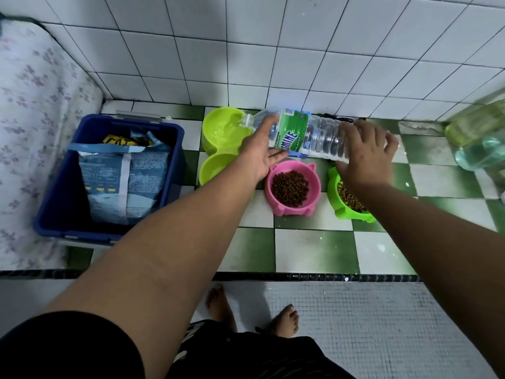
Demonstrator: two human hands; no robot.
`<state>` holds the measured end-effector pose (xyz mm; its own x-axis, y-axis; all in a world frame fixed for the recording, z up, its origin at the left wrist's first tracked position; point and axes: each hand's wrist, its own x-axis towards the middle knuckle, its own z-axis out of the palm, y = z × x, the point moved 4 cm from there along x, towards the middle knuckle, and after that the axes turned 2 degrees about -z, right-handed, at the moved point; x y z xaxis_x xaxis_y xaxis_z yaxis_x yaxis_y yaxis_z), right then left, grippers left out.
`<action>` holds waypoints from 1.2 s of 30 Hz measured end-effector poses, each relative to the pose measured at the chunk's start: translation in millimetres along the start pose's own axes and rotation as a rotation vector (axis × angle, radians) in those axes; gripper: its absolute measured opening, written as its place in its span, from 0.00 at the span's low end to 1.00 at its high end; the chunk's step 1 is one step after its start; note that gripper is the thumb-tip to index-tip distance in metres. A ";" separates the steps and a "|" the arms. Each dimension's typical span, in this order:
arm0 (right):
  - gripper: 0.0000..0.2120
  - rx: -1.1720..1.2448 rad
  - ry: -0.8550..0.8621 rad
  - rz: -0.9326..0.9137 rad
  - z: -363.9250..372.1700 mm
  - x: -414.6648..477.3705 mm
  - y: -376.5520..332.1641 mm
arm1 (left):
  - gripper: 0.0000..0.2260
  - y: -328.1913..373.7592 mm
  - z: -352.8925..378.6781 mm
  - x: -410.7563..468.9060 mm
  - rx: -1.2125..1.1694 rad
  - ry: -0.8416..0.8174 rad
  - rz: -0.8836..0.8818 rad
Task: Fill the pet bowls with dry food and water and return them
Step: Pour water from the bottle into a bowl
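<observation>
A clear water bottle (306, 134) with a green label lies almost level, its open mouth over the far cup of a lime double bowl (218, 138). Water pours into that cup. My left hand (259, 151) supports the bottle near its neck from below. My right hand (366, 151) grips the bottle's base end. A pink bowl (291, 190) full of brown kibble stands below the bottle. To its right a green bowl (349, 201) with kibble is partly hidden by my right wrist.
A blue bin (109, 170) at the left holds a pet food bag (123, 179). A patterned mattress (32, 132) lies at the far left. A large water jug (478, 138) stands at the right. A white tiled wall (273, 50) rises behind the bowls. My bare feet (251, 310) stand below a step.
</observation>
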<state>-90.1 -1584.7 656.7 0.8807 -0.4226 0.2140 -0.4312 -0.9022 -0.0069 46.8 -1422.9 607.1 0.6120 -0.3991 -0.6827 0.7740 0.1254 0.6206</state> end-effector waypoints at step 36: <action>0.40 -0.031 -0.100 -0.193 -8.3 -64.3 17.4 | 0.12 -73.0 -19.1 -63.9 -0.010 0.074 0.090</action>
<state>-155.8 -1572.6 651.0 0.9619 -0.2500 0.1104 -0.2570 -0.9648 0.0550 -45.7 -1389.3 598.1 0.6892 -0.3176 -0.6513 0.7168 0.1669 0.6770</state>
